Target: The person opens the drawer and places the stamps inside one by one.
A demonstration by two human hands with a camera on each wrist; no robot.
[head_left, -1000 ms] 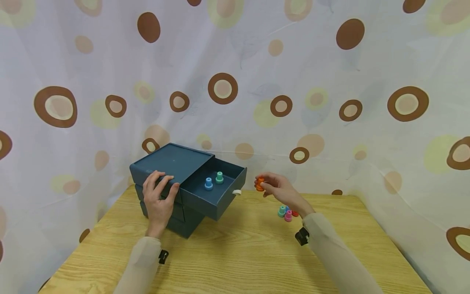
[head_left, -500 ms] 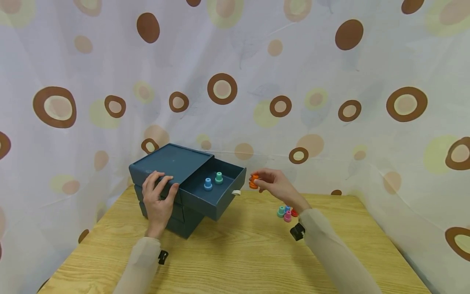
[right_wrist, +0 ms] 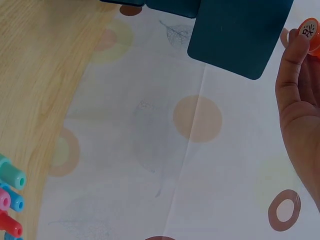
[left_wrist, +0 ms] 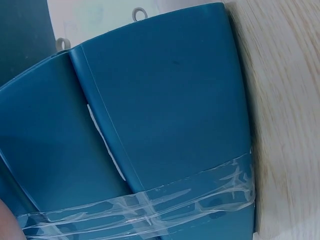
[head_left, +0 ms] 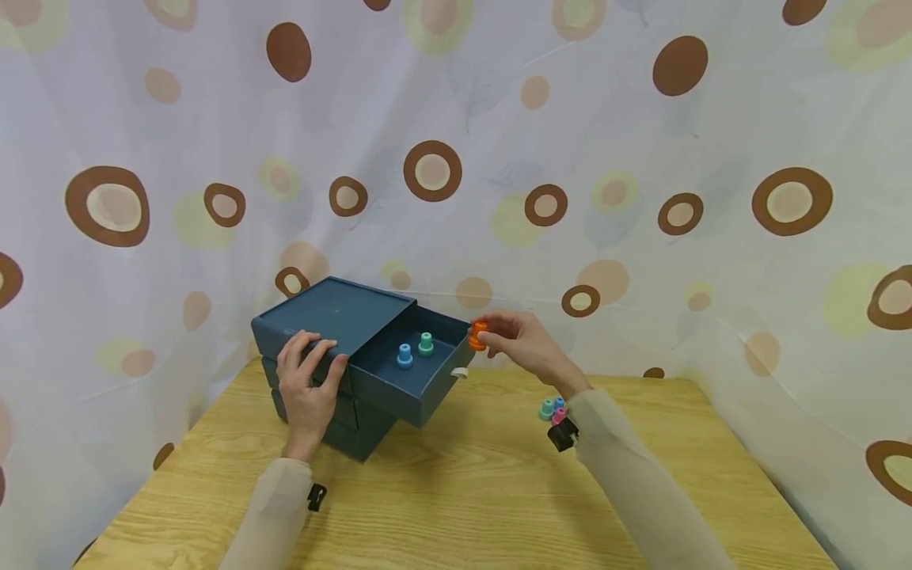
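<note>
My right hand pinches an orange toy stamp at the far right corner of the pulled-out top drawer. In the right wrist view, the orange stamp shows a printed round face. A light blue stamp and a green stamp stand upright inside the drawer. My left hand rests on the dark blue drawer cabinet, spread fingers over its top edge and thumb near the drawer opening. Clear tape runs across the cabinet's side in the left wrist view.
On the wooden table, below my right wrist, stand several stamps, among them a green stamp and a pink stamp. A white pull tab sticks out from the drawer front. Behind the table hangs a spotted curtain.
My right hand has carried the orange stamp left and slightly up, from right of the drawer to its far right corner. My left hand and the drawer have stayed put.
</note>
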